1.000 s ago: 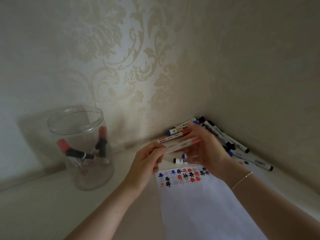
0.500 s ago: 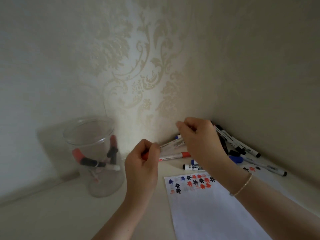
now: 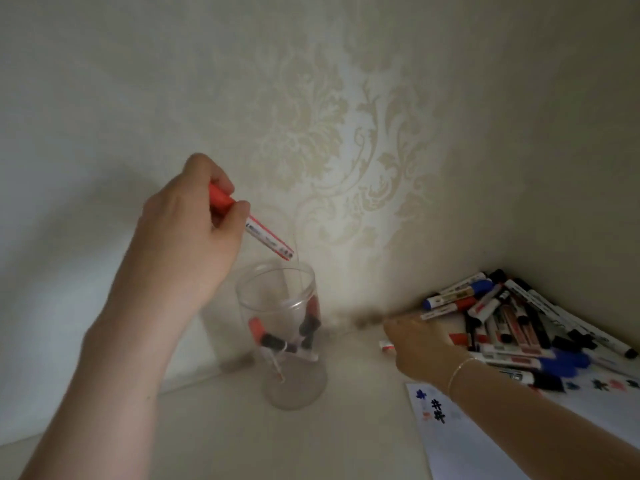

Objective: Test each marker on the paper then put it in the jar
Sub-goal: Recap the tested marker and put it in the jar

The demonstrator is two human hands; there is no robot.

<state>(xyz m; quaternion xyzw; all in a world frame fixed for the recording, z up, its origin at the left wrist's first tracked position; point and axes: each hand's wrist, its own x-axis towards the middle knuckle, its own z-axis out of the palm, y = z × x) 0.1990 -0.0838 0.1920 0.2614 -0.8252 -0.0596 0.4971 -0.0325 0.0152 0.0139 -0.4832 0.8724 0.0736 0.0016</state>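
Left hand [image 3: 187, 233] raised above the jar, fingers and thumb curled round a red-capped marker [image 3: 251, 225]. Cap end is in the fist; white barrel slants down and right, tail end just above the jar's rim, not inside it.

Clear glass jar [image 3: 282, 336] stands upright on the pale table [image 3: 214, 434], close to the wall. Inside: a few markers leaning across each other, one with a red cap [image 3: 257, 329], others with dark caps [image 3: 309, 326]. Exact count can't be told through the glass.

Patterned wallpaper [image 3: 329, 140] behind, damask print, meets a plain side wall at the corner on the right.

Right hand [image 3: 420, 348] reaches low over the table toward the marker heap, blurred. A white marker end [image 3: 387, 345] pokes out at its fingertips, but whether the fingers grip it or just touch it, can't tell. Thin bracelet [image 3: 459, 370] on that wrist.

Pile of markers [image 3: 512, 317] lies in the corner, red, blue and black caps, jumbled, some resting on the paper's far edge.

White paper [image 3: 460, 448] lies flat on the table under the right forearm, with blue, black and red test marks [image 3: 434, 408] near its top-left corner, more marks at far right.
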